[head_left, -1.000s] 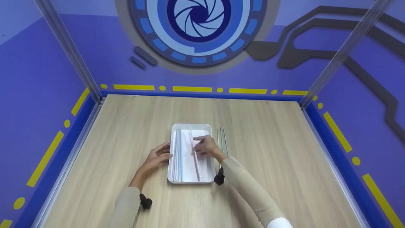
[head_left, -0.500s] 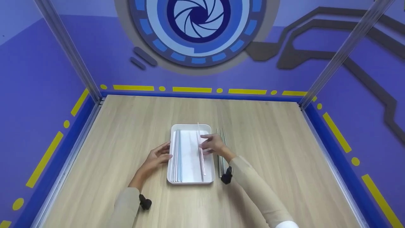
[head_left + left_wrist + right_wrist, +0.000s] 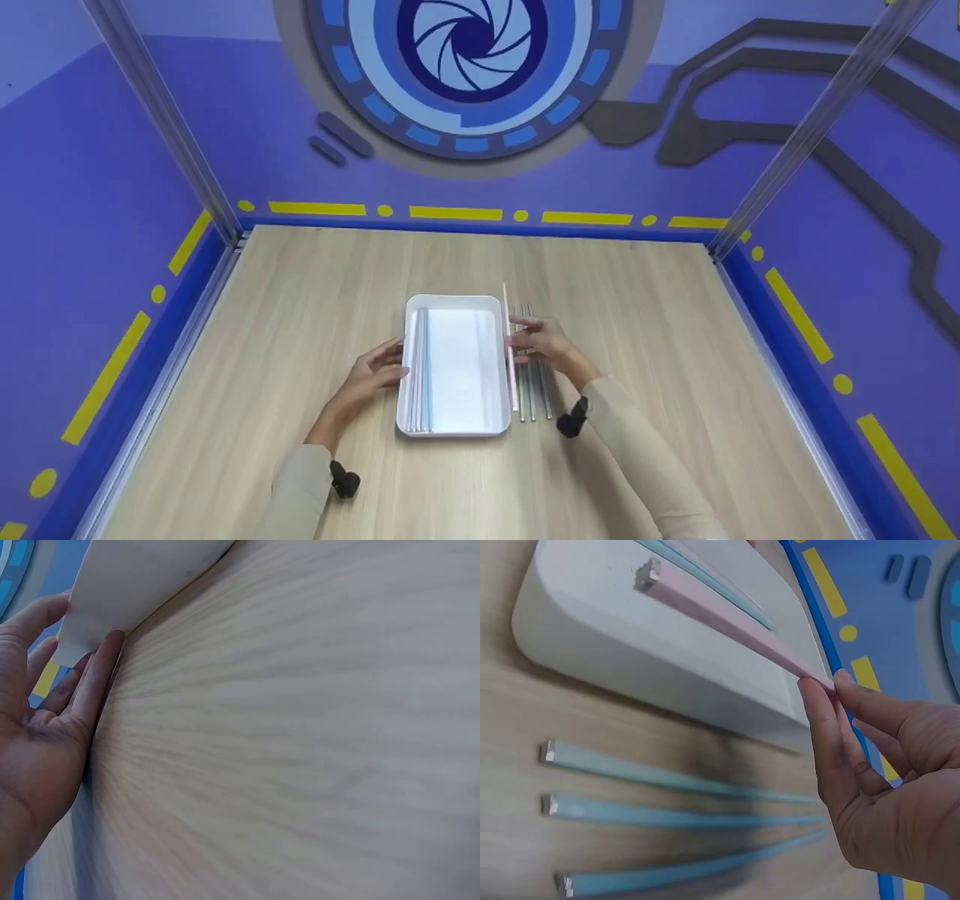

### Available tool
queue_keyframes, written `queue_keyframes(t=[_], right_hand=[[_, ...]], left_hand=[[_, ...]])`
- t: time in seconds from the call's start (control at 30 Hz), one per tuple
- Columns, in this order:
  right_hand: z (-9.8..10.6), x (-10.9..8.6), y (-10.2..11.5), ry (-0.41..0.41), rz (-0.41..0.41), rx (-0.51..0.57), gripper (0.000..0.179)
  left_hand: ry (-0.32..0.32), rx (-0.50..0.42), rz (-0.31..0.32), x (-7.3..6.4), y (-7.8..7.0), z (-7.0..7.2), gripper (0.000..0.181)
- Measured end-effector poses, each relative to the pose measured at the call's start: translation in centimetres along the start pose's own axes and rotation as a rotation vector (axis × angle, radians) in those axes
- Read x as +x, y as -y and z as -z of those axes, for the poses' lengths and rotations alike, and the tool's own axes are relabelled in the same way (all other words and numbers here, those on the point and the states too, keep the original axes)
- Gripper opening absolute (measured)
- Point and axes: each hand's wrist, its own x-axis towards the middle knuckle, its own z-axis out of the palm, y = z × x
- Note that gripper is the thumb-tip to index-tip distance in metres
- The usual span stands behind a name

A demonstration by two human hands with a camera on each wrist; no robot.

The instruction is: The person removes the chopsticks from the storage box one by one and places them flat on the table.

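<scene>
A white rectangular tray (image 3: 466, 375) lies on the table. My left hand (image 3: 369, 375) rests against its left side, the fingers touching the outer wall (image 3: 142, 585) in the left wrist view. Inside the tray, several pale pink and blue chopsticks (image 3: 426, 375) lie along the left wall. My right hand (image 3: 549, 343) pinches a pink chopstick (image 3: 727, 626) between thumb and fingertips, held just over the tray's right rim. Below that hand, three chopsticks lie on the table right of the tray: a pale green one (image 3: 645, 769) and two blue ones (image 3: 660, 811).
The wooden table (image 3: 337, 285) is bounded by blue-purple panels (image 3: 225, 135) at the back and both sides. Metal posts (image 3: 169, 127) stand at the back corners. Black wrist cameras (image 3: 345, 478) are on both wrists.
My right hand has carried the pink chopstick rightward, from above the tray's inside to its right rim. My left hand has stayed at the tray's left side.
</scene>
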Motion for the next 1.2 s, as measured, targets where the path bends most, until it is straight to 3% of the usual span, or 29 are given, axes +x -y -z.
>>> queue_keyframes(t=[0.17,0.37,0.53,0.83,1.0,1.2], right_hand=[[3.0,-0.6,-1.0,-0.032,-0.016,0.018,0.060],[6.4,-1.2,-2.1,-0.055,-0.006,-0.034,0.063],[8.0,-0.8,-3.5,-0.054,0.003,-0.113,0.061],[8.6,-0.1,-5.5,-0.084,0.046,-0.245,0.059],[8.2,0.0,-5.8,-0.132,0.071,-0.242,0.056],[7.9,0.2,-6.0,-0.166,0.067,-0.216,0.055]], left_hand=[[0.002,-0.018,-0.012,-0.1,0.0,-0.1,0.071],[0.030,-0.027,-0.016,0.2,-0.1,-0.3,0.072],[0.025,-0.024,0.003,0.1,-0.1,-0.2,0.071],[0.009,0.013,0.002,-0.1,0.1,0.0,0.070],[0.002,0.030,0.006,-0.1,0.1,0.0,0.071],[0.008,-0.011,0.000,0.0,-0.1,-0.1,0.071]])
